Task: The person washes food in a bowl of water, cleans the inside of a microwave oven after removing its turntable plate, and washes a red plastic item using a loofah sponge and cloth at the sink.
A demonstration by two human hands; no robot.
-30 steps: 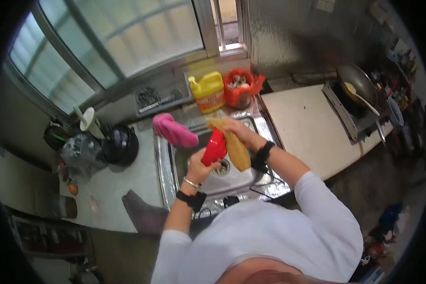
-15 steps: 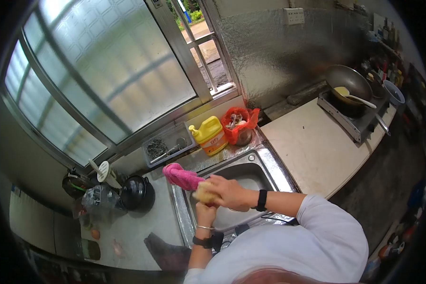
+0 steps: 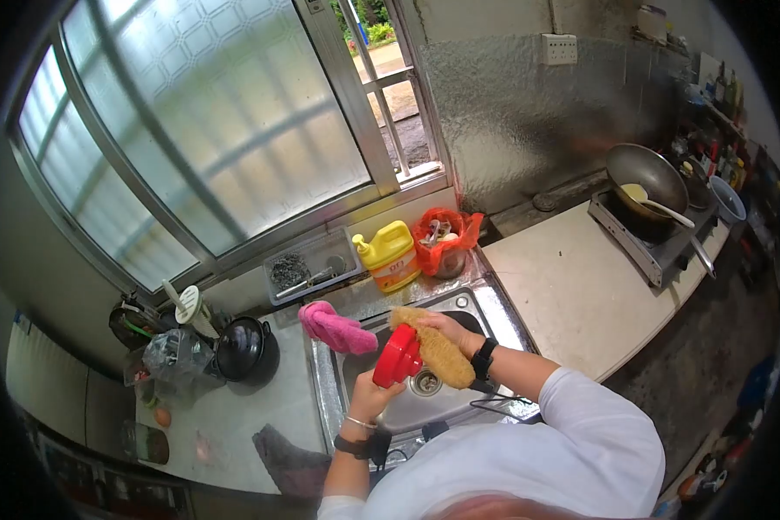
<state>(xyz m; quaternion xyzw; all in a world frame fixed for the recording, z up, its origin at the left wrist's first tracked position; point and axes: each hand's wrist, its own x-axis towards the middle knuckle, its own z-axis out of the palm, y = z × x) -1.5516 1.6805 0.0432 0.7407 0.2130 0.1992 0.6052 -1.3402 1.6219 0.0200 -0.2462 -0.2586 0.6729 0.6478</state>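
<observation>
Head view: red plastic piece (image 3: 398, 355) sits between the hands, above the sink (image 3: 405, 418), tan fibrous scrubber (image 3: 445, 354) up against its right side. Left hand (image 3: 373, 396) closed on the red piece's near end. Right hand (image 3: 452, 331) grips the scrubber from the far right. Pink cloth (image 3: 338, 328) just left.

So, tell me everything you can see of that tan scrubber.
The tan scrubber is long, rounded at its lower end, and looks fibrous, like loofah. The right hand grips its upper part. It slants down to the right above the sink, apparently against the red item in the left hand. Wetness is unclear.
</observation>
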